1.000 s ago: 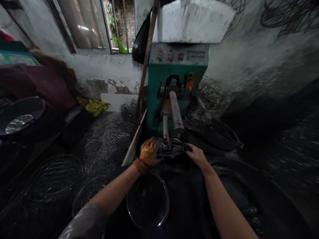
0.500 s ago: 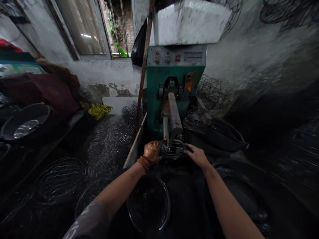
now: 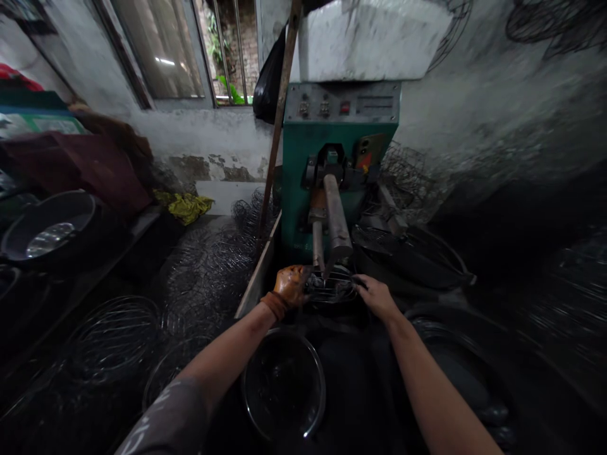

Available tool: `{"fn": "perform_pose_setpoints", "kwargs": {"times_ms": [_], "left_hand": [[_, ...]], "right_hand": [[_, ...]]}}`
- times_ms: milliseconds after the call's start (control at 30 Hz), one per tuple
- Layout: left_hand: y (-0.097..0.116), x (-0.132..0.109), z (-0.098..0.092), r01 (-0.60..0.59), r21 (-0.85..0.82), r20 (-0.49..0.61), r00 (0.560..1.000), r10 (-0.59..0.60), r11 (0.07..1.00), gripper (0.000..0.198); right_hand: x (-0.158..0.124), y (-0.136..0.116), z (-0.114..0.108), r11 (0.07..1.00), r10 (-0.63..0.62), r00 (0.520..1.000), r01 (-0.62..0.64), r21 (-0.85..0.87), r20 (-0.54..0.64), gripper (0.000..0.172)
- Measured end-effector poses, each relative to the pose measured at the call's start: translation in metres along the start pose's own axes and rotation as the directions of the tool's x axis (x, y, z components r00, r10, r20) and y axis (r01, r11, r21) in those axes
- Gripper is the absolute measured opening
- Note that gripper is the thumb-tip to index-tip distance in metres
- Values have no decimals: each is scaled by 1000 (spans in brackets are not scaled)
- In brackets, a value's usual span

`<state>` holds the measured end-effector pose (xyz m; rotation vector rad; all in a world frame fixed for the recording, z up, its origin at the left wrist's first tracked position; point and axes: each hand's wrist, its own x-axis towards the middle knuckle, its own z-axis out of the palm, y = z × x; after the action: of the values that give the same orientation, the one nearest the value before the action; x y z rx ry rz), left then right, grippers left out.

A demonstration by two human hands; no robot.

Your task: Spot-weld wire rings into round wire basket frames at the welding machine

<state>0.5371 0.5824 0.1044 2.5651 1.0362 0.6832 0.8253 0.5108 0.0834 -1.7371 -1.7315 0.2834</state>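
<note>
A: What's crowding the wire piece (image 3: 332, 285)?

B: The green machine (image 3: 339, 158) stands right behind it, and its two metal arms (image 3: 336, 218) slope down so their tips sit on top of the wire. A slanted pole (image 3: 277, 126) leans just left of the machine, and a board (image 3: 258, 272) runs along the left edge. Wire frames (image 3: 114, 335) lie piled to the left, more wire baskets (image 3: 408, 177) are stacked to the right of the machine, and a dark basin (image 3: 50, 227) sits far left.

A: And the hands?

B: The left hand (image 3: 290, 285), in an orange glove, has its fingers curled round the wire piece's left side. The bare right hand (image 3: 377, 296) rests on its right edge, fingers bent loosely; whether they truly grip it I cannot tell.

A: Any change from half a second ago?

B: Little. Both hands stay on the piece under the arm tips; the left hand has shifted slightly right and sits a touch more closed.

A: Containers?

B: A round ring-rimmed bowl (image 3: 283, 385) lies between the forearms. Its inside is too dark to make out.
</note>
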Motion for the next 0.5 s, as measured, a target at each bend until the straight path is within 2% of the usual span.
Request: {"fn": "perform_pose_setpoints", "kwargs": {"times_ms": [100,267,367,500], "left_hand": [[-4,-5,2,34,27,24,999,-35,999,62],[-13,-26,12,48,-184,-64,996,-61,982,55],[-20,-36,16,105,-300,-122,982,-147,948,54],[-30,-42,17,156,-397,-160,959,-236,904,57]], "right_hand": [[-4,-5,-3,1000,-2,1000,2,-16,-6,31],[-9,-23,-10,996,-47,999,47,-82,1,30],[-4,-40,-12,990,-96,995,98,-105,27,31],[7,-61,-8,988,-103,992,110,-112,69,33]]}}
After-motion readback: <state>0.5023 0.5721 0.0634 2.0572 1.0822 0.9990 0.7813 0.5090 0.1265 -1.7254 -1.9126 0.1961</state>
